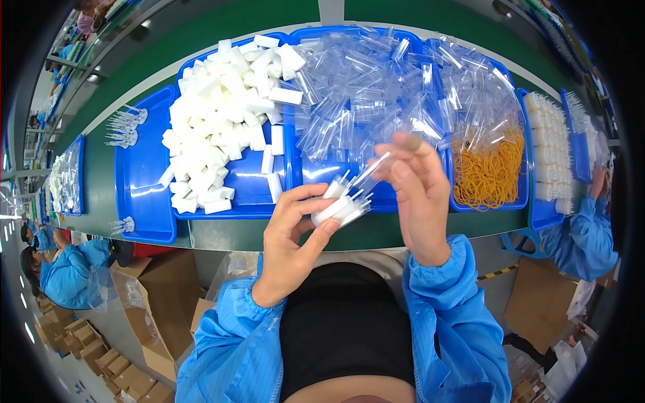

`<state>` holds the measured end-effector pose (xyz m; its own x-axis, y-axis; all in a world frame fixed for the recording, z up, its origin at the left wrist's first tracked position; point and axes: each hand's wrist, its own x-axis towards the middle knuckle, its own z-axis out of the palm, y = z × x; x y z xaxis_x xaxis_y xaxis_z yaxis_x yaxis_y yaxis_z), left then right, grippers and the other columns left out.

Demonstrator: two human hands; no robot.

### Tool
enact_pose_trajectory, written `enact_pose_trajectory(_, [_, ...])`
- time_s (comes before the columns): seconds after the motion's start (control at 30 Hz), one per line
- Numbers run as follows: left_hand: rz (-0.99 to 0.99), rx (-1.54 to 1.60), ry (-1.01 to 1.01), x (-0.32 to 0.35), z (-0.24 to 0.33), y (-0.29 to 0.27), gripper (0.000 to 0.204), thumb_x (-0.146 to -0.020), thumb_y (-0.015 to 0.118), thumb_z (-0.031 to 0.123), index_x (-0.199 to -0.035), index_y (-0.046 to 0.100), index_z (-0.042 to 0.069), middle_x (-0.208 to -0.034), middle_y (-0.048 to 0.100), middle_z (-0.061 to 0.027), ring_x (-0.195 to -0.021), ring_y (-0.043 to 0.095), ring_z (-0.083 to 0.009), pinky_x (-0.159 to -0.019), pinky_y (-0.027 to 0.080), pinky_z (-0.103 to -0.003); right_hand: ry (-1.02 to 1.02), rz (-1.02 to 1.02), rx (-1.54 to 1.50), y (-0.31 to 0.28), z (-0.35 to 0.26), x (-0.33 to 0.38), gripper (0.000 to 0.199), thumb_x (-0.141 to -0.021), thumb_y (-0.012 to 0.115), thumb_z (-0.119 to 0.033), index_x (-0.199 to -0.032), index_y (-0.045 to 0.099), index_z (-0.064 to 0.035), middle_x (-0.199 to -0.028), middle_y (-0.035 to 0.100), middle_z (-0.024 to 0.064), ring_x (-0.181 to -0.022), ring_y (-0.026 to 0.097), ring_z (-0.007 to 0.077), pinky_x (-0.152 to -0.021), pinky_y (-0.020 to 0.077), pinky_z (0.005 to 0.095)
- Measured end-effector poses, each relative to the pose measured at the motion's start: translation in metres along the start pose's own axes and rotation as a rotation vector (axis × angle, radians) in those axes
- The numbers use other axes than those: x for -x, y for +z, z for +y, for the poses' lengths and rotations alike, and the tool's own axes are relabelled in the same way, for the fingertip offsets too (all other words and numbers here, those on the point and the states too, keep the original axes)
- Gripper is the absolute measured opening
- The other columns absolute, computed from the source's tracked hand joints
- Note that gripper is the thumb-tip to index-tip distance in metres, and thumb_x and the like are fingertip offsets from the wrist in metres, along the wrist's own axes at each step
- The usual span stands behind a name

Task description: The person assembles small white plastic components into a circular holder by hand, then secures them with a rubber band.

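My left hand point(293, 236) is closed around a small bundle of slim white pieces with thin clear tips point(342, 208), held in front of the trays. Just to its right, my right hand point(420, 195) is raised with a narrow clear plastic sleeve point(368, 176) at its fingertips. The lower end of the sleeve meets the tips of the bundle; whether it goes over one of them I cannot tell. Behind both hands, a blue tray point(329, 169) holds a heap of similar clear sleeves point(366, 87).
White foam blocks point(222, 114) fill a tray on the left. Farther left, a blue tray point(143, 195) bears clusters of clear-tipped pieces point(127, 127). Orange rubber bands point(489, 171) lie at right, beside stacked white bundles point(547, 148). Cardboard boxes point(161, 295) and co-workers flank the green table.
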<state>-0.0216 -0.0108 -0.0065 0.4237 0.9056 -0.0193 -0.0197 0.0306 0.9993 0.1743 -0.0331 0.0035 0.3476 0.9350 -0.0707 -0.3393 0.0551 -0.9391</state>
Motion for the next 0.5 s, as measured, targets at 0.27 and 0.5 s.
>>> enact_pose_trajectory(0.27, [0.021, -0.002, 0.001, 0.001, 0.002, 0.004, 0.024, -0.09, 0.066, -0.001, -0.114, 0.063, -0.003, -0.132, 0.048, -0.0125, -0.113, 0.06, -0.0218, -0.089, 0.057, -0.032, -0.035, -0.115, 0.071, 0.01, 0.004, 0.008, 0.035, -0.094, 0.062, -0.003, -0.127, 0.053, 0.0017, -0.113, 0.065, 0.0142, -0.104, 0.063, 0.0168, -0.095, 0.0483, 0.0321])
enact_pose_trajectory(0.5, [0.039, 0.009, -0.005, 0.0, 0.0, 0.0, 0.023, -0.091, 0.065, -0.001, -0.114, 0.063, -0.003, -0.132, 0.048, -0.0133, -0.116, 0.059, -0.0229, -0.091, 0.057, -0.032, -0.052, -0.134, 0.077, 0.006, 0.008, 0.011, 0.037, -0.091, 0.067, -0.001, -0.124, 0.051, 0.0002, -0.112, 0.065, 0.0127, -0.105, 0.062, 0.0169, -0.093, 0.0492, 0.0321])
